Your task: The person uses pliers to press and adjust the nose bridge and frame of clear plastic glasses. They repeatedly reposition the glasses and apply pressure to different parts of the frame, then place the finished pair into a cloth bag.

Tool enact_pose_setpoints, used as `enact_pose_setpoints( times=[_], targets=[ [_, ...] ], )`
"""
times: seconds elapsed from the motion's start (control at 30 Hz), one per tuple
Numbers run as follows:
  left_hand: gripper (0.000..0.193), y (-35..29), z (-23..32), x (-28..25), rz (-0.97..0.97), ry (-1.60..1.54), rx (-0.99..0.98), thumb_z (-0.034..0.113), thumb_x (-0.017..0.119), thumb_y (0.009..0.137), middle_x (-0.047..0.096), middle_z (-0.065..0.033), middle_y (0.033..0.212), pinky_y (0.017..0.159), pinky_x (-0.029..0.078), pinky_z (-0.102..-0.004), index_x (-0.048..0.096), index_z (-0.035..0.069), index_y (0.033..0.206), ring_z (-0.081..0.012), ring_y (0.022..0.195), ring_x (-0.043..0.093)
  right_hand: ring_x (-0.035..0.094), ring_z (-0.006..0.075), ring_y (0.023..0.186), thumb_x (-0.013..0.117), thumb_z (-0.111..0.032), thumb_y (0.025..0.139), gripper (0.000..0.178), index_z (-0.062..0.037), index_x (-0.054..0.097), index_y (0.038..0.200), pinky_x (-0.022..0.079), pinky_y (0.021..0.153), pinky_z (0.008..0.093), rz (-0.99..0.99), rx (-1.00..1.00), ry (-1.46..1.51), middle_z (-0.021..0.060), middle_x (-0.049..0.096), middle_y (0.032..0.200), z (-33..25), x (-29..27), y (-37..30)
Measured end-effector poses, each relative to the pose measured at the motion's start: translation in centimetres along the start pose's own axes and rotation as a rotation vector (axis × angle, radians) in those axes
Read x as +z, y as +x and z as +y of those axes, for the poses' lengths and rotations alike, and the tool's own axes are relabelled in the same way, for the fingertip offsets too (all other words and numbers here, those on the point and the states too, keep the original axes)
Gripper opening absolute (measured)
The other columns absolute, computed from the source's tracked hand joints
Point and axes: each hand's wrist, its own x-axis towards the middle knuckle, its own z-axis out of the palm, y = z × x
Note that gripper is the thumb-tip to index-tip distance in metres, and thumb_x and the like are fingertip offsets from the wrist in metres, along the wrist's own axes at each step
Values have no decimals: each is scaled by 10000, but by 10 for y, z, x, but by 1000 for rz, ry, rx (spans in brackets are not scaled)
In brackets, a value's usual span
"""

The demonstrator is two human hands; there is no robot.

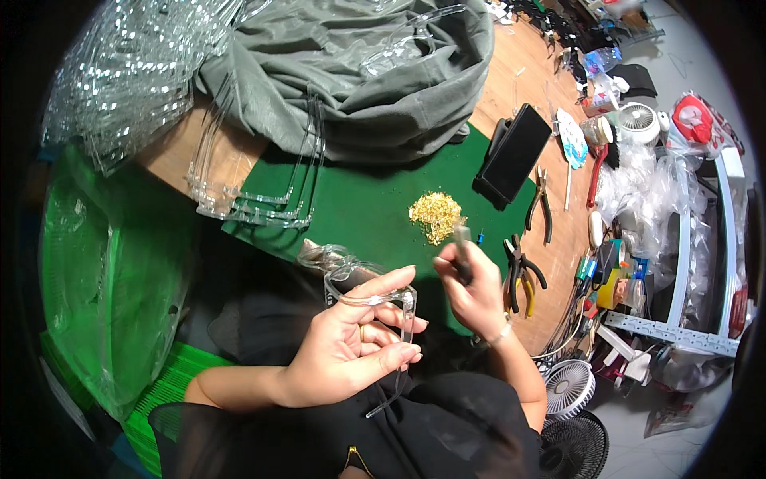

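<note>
My left hand (351,347) is closed on a clear plastic eyeglass frame (408,307), thumb and fingers pinching it by the hinge corner. One temple arm hangs down toward my lap. In my right hand (477,297) is a short hand tool (462,239) with a grey upper end and a dark lower part, smeared by motion; its exact kind is unclear. Just beyond that hand, a heap of tiny gold-coloured metal parts (436,215) lies on the green mat (359,191). A small blue piece (480,236) is close to the tool.
Several clear frames (263,211) stand at the mat's left edge, beside a grey cloth (351,104). A large stack of clear frames (136,80) fills the far left. Right of the heap are a phone (515,156), pliers (540,203), more pliers (523,271) and small fans (568,387).
</note>
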Motion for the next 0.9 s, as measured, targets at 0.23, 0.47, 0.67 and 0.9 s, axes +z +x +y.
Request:
enact_pose_setpoints(
  times=[0.23, 0.47, 0.67, 0.9],
  targets=[
    [595, -2, 0, 6, -66, -67, -40, -85, 571, 805, 535, -80, 1118, 672, 462, -162, 323, 14, 1336, -47, 828, 559, 567, 200, 635, 646, 34, 722, 131, -34, 555, 787, 438, 593, 299, 18, -541, 325, 76, 599, 729, -48, 8, -16],
    [646, -4, 1, 3, -110, -41, -100, -105, 561, 804, 562, -117, 1067, 714, 499, -223, 259, 10, 1363, -127, 853, 600, 563, 207, 619, 668, -16, 743, 117, -35, 570, 803, 432, 589, 316, 20, -624, 372, 81, 599, 716, -37, 13, -15],
    [687, -5, 2, -1, -150, -10, -126, -122, 562, 798, 573, -132, 1040, 743, 511, -244, 228, 17, 1381, -160, 868, 616, 558, 205, 622, 687, -63, 754, 134, -41, 573, 820, 427, 580, 314, -14, -632, 414, 68, 596, 729, -34, 13, -15],
    [702, -2, 0, -2, -176, -18, -124, -125, 571, 792, 571, -121, 1027, 754, 504, -241, 229, 29, 1386, -144, 887, 606, 559, 196, 626, 694, -67, 751, 141, -48, 573, 822, 426, 586, 311, -59, -601, 424, 55, 592, 729, -36, 8, -12]
  ],
)
